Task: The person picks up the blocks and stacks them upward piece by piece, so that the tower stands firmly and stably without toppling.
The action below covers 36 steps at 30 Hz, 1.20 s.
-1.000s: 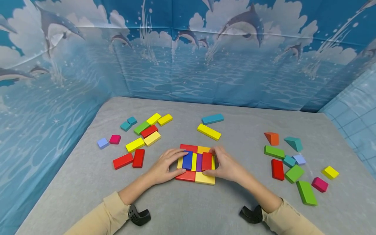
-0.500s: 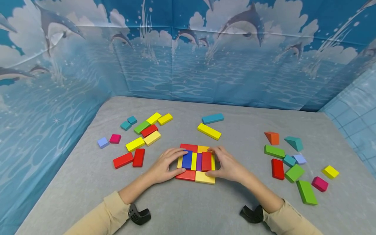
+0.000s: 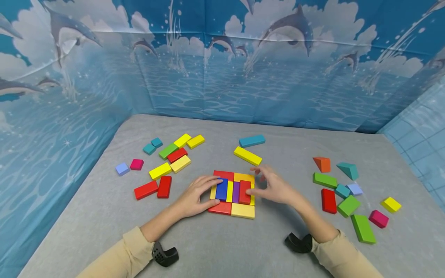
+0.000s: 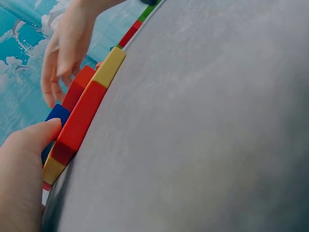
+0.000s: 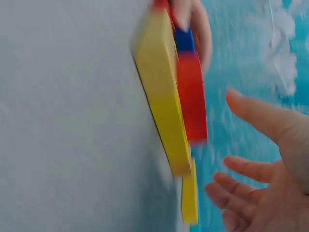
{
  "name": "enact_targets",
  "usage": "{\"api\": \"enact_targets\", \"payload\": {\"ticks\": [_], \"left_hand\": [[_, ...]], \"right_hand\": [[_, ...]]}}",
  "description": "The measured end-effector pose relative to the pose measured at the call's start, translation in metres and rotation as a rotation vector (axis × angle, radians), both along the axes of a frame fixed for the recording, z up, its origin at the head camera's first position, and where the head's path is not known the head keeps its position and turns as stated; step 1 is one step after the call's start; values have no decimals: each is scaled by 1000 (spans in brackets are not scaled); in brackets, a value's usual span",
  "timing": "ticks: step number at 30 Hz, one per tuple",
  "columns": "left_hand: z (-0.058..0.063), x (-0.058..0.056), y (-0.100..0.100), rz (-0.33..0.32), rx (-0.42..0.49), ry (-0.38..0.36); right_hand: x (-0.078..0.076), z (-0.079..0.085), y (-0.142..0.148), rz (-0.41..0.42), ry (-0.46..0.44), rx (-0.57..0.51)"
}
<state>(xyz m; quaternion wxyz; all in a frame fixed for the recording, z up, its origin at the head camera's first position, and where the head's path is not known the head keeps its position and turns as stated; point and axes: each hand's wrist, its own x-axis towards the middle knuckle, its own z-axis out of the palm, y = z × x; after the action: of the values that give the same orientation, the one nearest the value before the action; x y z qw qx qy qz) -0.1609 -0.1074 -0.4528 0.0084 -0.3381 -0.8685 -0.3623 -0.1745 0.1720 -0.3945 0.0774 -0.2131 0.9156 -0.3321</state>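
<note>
Pinching the blue block [image 3: 221,190] with the left hand [image 3: 196,195], thumb at the near end and fingers at the far end. Holding the right hand [image 3: 272,187] just beside the upper red block [image 3: 245,186], with fingers apart and gripping nothing. Hard to be certain of contact there, given the blur in the right wrist view, but apparently clear of it. Can see blue and upper red both lying flat on a low base of red and yellow blocks [image 3: 243,211] at the middle of the grey cloth [image 3: 222,243], with a yellow strip [image 3: 230,192] and a purple strip [image 3: 236,192] between. Could easily knock the upper red block askew by brushing it with the right thumb. Could also twist the blue block by squeezing unevenly or dragging it on letting go. Might spread the base by pushing sideways through the upper pieces, with nothing seen to bind it. Less seriously, could bump the long yellow block [image 3: 247,155] by reaching forward.
</note>
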Motion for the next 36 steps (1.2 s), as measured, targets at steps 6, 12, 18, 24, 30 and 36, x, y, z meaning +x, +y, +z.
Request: {"api": "enact_targets", "payload": {"ticks": [6, 12, 18, 24, 30, 36], "left_hand": [[0, 0, 1, -1, 5, 17], [-1, 0, 2, -2, 2, 18], [0, 0, 1, 3, -4, 4], [-1, -1, 1, 5, -3, 6], [-1, -1, 1, 8, -12, 7], [-2, -1, 1, 15, -12, 6]], "right_hand": [[-41, -8, 14, -92, 200, -66], [-60, -27, 22, -104, 231, -78], [-66, -40, 24, -120, 242, -95], [-66, -44, 22, -141, 248, -91], [-60, -35, 21, -136, 250, -106], [-37, -12, 15, -47, 225, -140]]}}
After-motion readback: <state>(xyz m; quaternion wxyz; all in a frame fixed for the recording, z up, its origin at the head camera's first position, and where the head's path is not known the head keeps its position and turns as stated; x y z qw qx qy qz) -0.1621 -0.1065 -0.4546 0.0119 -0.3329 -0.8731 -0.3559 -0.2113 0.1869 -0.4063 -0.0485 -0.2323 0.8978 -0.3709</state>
